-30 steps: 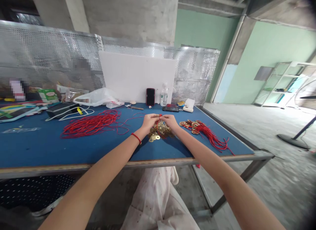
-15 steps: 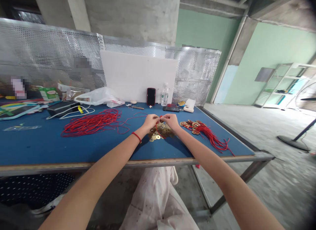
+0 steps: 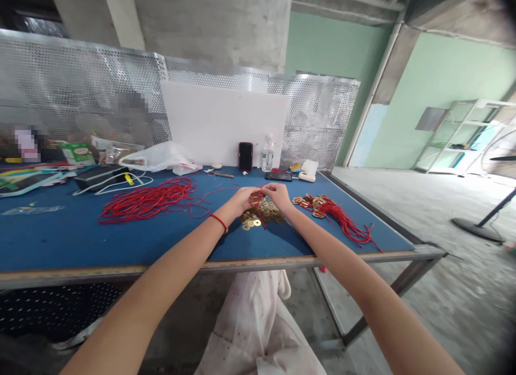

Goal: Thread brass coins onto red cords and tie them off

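Note:
Both hands meet above a pile of brass-coloured coins (image 3: 269,209) with holes in them. A short red cord (image 3: 261,216) hangs from between the fingers, over the pile. My left hand (image 3: 243,199) is closed, its fingertips pinching the cord. Close against it, my right hand (image 3: 279,195) pinches the cord too, thumb and forefinger together. Whether a coin is on the cord at the fingertips is too small to tell. To the right lies a bunch of coins tied with red cords (image 3: 337,214). A large heap of loose red cord (image 3: 149,200) spreads out on the left.
On the blue table (image 3: 121,246), a phone (image 3: 245,156) stands upright at the back beside a clear bottle (image 3: 267,154). A dark flat device (image 3: 278,177) and a white case (image 3: 308,172) lie right of them. A white plastic bag (image 3: 169,157) and a black box (image 3: 100,179) are back left.
My left hand has turned slightly and its wrist has shifted a little left. The red cord now hangs in a longer loop below the fingers. My right hand stays nearly in place.

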The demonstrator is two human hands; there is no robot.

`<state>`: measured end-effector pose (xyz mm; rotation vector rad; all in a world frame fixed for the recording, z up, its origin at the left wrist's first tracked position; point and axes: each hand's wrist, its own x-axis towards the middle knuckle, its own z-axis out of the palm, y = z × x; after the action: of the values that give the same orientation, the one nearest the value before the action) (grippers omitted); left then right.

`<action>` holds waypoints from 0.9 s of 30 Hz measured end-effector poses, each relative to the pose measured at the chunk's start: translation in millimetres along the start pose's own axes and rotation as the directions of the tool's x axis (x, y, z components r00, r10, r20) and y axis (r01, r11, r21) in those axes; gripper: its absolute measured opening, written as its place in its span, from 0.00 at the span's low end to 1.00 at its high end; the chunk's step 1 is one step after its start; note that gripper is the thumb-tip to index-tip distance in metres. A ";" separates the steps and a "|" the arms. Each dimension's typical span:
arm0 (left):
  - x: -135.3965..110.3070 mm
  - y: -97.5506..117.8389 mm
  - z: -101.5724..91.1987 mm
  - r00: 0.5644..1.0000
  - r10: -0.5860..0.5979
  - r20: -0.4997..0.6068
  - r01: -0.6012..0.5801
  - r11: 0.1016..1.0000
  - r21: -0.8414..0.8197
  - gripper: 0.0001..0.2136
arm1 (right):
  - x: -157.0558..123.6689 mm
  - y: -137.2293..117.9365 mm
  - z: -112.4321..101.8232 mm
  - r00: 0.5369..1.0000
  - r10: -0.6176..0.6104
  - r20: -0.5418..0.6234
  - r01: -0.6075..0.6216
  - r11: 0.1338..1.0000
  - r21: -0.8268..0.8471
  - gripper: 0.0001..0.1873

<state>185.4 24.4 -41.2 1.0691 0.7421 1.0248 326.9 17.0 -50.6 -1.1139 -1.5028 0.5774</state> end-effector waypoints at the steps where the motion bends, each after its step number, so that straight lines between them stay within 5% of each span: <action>1: 0.1 -0.3 0.0 1.000 -0.004 0.005 0.004 1.000 -0.013 0.04 | -0.2 0.1 0.0 1.000 0.000 -0.002 0.000 1.000 0.005 0.06; 18: -5.9 1.9 -2.6 0.997 0.072 -0.034 -0.073 0.997 -0.016 0.10 | -7.1 -11.4 -4.8 0.996 0.079 0.050 -0.088 0.975 0.204 0.09; 23: -5.2 3.2 -4.0 0.998 -0.026 0.054 0.027 0.999 -0.020 0.08 | -3.8 -9.6 -11.2 0.997 -0.014 0.078 0.007 0.996 0.092 0.10; 27: -4.3 4.5 -3.9 0.999 -0.044 0.023 0.044 0.999 0.007 0.07 | -4.4 -15.3 -16.4 0.992 -0.079 0.102 0.090 0.989 -0.113 0.11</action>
<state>179.1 22.3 -38.2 1.0639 0.7480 0.9716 337.0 2.9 -35.6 -1.1190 -1.6783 0.4957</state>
